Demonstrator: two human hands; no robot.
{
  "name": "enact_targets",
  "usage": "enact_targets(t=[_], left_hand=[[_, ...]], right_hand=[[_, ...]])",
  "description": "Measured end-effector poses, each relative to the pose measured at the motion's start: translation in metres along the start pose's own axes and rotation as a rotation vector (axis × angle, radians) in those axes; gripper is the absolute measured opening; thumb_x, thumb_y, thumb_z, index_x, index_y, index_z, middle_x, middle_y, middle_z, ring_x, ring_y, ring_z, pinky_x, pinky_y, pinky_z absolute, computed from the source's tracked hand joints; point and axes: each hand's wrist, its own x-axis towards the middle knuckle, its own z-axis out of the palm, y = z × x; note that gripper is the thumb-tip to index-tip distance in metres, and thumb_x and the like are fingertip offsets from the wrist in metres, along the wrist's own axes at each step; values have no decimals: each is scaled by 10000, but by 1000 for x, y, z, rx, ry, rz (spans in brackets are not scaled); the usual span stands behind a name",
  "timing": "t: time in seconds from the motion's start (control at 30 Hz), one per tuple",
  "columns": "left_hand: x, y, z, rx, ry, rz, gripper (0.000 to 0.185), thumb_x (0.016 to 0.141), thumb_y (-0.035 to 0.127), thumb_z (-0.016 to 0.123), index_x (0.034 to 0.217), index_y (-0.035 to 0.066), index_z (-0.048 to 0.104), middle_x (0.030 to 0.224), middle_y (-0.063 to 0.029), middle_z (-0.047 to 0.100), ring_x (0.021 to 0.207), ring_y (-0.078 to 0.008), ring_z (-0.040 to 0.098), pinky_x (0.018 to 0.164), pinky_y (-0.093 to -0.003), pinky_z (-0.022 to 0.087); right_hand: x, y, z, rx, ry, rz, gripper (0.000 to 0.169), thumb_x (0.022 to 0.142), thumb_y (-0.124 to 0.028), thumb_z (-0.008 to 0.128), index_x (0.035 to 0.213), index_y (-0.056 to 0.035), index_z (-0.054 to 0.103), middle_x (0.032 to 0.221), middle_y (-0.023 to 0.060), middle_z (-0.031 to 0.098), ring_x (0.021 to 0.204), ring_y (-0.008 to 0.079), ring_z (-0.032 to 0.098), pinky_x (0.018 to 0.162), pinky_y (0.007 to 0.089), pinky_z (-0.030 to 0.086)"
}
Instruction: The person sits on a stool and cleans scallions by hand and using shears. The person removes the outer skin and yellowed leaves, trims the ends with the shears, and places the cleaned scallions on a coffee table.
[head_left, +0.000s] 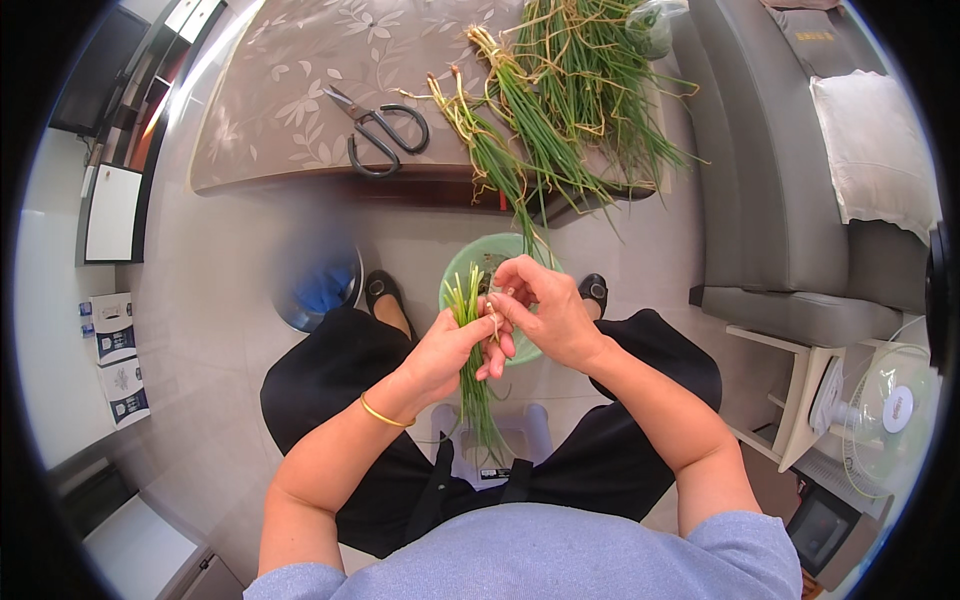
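Observation:
My left hand grips a bunch of thin scallions, their pale cut-looking ends upward and green leaves hanging toward my lap. Close against it, my right hand pinches a pale, thin stalk end with thumb and fingers; the fingertips partly hide it. Both hands are above a light green plastic basin, which has some dark scraps inside. On the table lie a loose row of scallions, a thicker bundle and a large pile. Black-handled scissors rest left of them, blades slightly apart.
The table has a floral cover and a dark front edge. A clear plastic bag sits by the pile. A metal bin with a blue liner stands left of my feet. Right are a grey sofa and a fan.

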Motion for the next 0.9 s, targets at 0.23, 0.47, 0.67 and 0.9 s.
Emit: enact_targets(t=[0.23,0.47,0.67,0.9], left_hand=[[1,-4,0,-17,-43,-8,176,1005,209,537,937,48,555,772,-73,653,544,-127,609,448,-229,407],[0,-5,-3,-11,-24,-23,169,1004,199,534,951,40,562,762,-79,655,543,-132,611,444,-231,409],[1,-6,-4,-4,40,0,160,1004,183,530,953,34,558,775,-82,656,542,-131,612,442,-229,412],[1,-9,0,96,81,40,159,1003,187,536,931,46,529,765,-75,645,537,-128,612,438,-227,409]], right_hand=[[0,17,4,-270,179,-211,113,917,-57,642,1012,-21,591,711,81,630,593,141,622,535,295,497],[4,7,-13,-118,125,37,58,938,-48,599,967,2,597,708,121,628,540,194,624,499,317,482],[3,8,-16,75,89,97,77,928,-47,620,976,13,622,744,73,657,569,120,634,545,259,517],[-2,5,-4,-87,63,-94,115,871,-19,663,902,12,557,756,112,622,623,191,643,563,304,516]])
